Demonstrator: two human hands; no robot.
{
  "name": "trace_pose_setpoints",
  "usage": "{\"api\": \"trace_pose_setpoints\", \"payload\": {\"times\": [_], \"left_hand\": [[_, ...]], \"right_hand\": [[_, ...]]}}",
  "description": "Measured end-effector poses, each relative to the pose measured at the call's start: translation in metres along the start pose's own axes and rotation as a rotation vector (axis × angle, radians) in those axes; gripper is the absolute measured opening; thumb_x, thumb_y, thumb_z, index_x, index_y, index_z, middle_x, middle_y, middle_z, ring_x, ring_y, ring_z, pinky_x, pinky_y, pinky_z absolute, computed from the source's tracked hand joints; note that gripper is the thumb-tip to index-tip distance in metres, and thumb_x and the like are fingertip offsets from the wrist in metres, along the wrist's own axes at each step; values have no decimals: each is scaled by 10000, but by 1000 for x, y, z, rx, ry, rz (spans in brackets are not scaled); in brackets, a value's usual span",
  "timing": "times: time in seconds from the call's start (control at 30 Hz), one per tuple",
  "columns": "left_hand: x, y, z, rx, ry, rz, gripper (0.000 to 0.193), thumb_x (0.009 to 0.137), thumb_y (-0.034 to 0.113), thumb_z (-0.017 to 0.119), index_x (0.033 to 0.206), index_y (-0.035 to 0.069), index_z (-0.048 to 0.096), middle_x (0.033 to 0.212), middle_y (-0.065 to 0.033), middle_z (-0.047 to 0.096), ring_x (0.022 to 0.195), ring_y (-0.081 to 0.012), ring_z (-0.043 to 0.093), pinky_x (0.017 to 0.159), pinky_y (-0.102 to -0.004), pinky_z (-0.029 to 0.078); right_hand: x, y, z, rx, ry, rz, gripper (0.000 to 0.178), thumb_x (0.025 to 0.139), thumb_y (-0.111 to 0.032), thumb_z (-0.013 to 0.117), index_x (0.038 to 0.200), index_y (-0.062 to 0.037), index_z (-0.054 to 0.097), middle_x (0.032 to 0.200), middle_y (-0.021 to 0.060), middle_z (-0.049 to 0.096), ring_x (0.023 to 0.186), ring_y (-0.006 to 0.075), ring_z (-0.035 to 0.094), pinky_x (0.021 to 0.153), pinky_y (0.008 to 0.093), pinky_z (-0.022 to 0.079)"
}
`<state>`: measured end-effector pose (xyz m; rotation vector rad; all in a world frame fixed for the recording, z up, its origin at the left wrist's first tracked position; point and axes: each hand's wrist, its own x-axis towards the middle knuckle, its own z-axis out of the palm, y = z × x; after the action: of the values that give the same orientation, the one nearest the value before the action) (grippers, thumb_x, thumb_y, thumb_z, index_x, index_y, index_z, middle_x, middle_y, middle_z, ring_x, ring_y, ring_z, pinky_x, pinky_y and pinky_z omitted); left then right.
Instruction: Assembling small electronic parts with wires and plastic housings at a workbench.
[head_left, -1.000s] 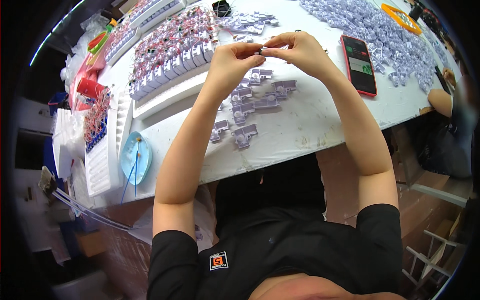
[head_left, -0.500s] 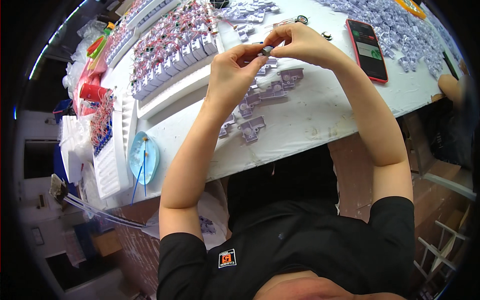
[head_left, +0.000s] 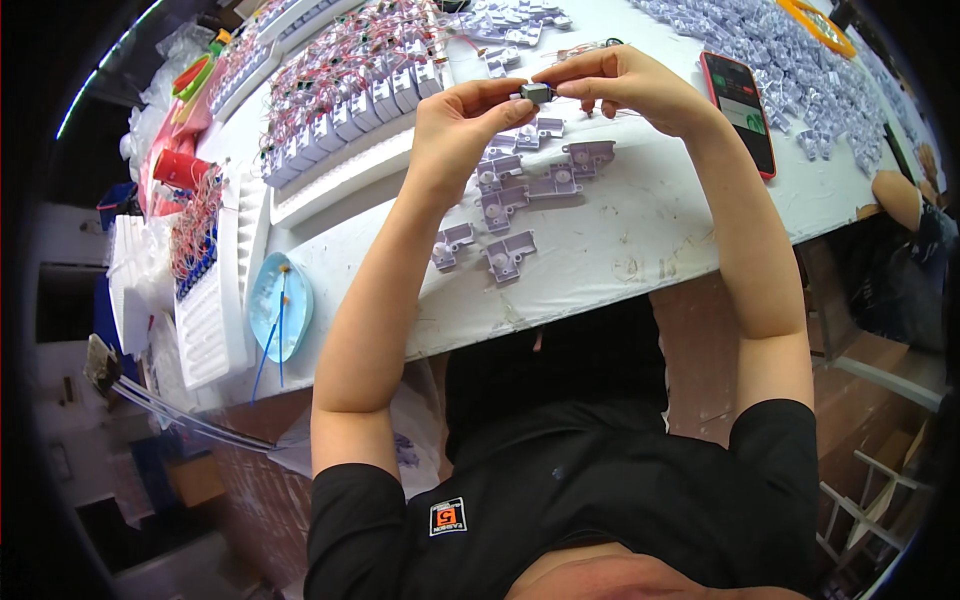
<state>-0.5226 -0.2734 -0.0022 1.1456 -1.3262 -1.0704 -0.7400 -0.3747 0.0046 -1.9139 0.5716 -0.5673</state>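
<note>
A small motor [head_left: 537, 93], a silver-grey block with a darker end, is held up above the table between my two hands. My left hand [head_left: 470, 118] pinches its left end between thumb and fingers. At its right end, the thumb and forefinger of my right hand [head_left: 612, 86] close on a tiny part that I cannot make out, the other fingers loosely bent. Below them several pale purple plastic housings [head_left: 507, 257] lie in a loose group, some with a round white piece inside.
White foam trays [head_left: 350, 178] with wired purple units stand to the left. Nearby is a blue dish [head_left: 263, 325] with two thin blue sticks. A phone in a red case [head_left: 745, 120] and a heap of purple parts [head_left: 800, 90] lie right. Another person's arm [head_left: 897, 198] rests at the right edge.
My right hand has drawn slightly right and its fingers have opened out, so more of the motor shows. My left hand still pinches it. The whole view has shifted slightly.
</note>
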Motion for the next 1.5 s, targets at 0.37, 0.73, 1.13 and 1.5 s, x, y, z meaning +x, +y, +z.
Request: {"api": "trace_pose_setpoints", "payload": {"times": [0.37, 0.73, 1.13, 1.5], "left_hand": [[4, -9, -11, 377, 88, 103, 312, 893, 110, 740, 1193, 30, 702, 1142, -117, 714, 992, -177, 696, 901, -272, 546], [0, -15, -4, 1005, -43, 375, 267, 848, 231, 778, 1090, 120, 766, 1097, -47, 702, 1109, -211, 559, 905, -337, 526], [-3, -17, -7, 1132, 34, 413, 423, 732, 411, 849, 986, 81, 775, 980, -62, 696, 1006, -220, 591, 958, -362, 372], [-1, -23, -5, 1091, 32, 439, 384, 723, 377, 863, 939, 75, 766, 928, -47, 661, 991, -216, 572, 939, -359, 371]], "right_hand": [[8, 22, -5, -61, 311, 41, 282, 884, -298, 750, 1116, -138, 771, 894, -39, 710, 702, 16, 564, 578, 174, 387], [8, 20, -1, -125, 315, 33, 278, 902, -275, 725, 1118, -105, 763, 926, -32, 719, 701, 21, 545, 602, 189, 421], [7, 14, 7, -196, 135, -53, 230, 880, -206, 735, 1071, -80, 758, 909, 17, 741, 773, 84, 608, 650, 243, 479], [1, 5, 21, -441, 149, 37, 170, 845, -160, 731, 980, -59, 751, 911, 28, 733, 777, 125, 600, 738, 278, 487]]}}
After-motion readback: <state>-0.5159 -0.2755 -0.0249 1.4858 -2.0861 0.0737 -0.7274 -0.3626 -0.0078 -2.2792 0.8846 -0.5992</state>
